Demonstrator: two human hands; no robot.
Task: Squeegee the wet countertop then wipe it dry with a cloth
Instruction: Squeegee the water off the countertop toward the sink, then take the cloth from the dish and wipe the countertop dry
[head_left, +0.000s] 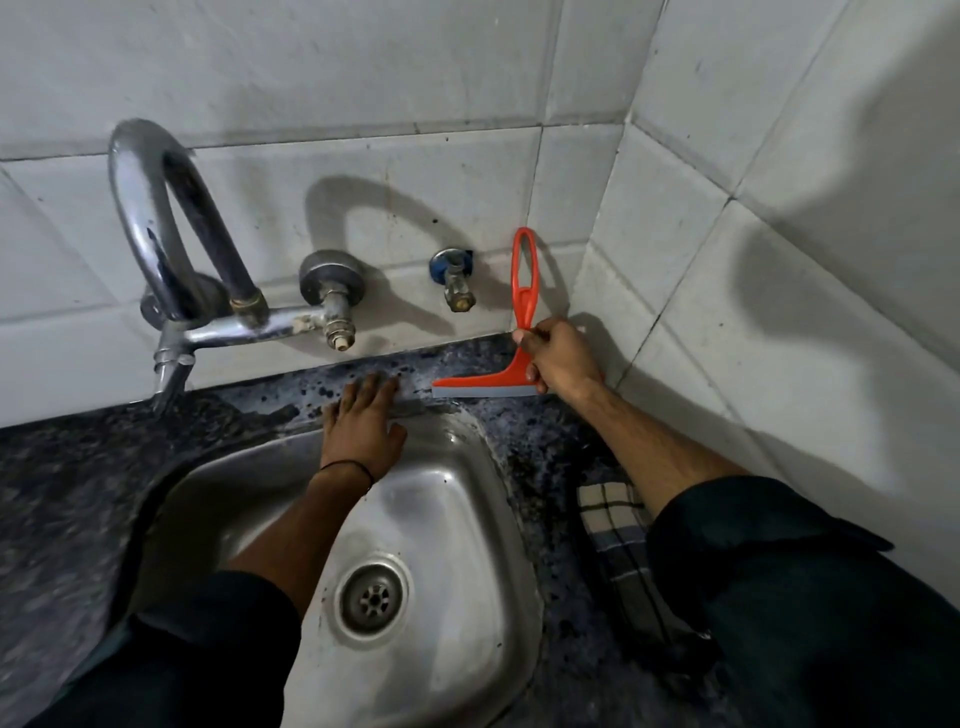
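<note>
My right hand (558, 361) grips the orange squeegee (522, 291) low on its looped handle. Its grey blade (483, 391) rests on the dark speckled countertop (540, 431) behind the sink, close to the corner of the tiled walls. My left hand (363, 423) lies flat, fingers spread, on the back rim of the steel sink (457, 499) and holds nothing. A checked cloth (618, 530) lies on the counter to the right of the sink, partly hidden under my right forearm.
A curved chrome tap (156, 218) with its pipe and valve (332, 296) juts from the back wall at the left. A smaller wall valve (457, 280) sits just left of the squeegee handle. Tiled walls close in behind and to the right.
</note>
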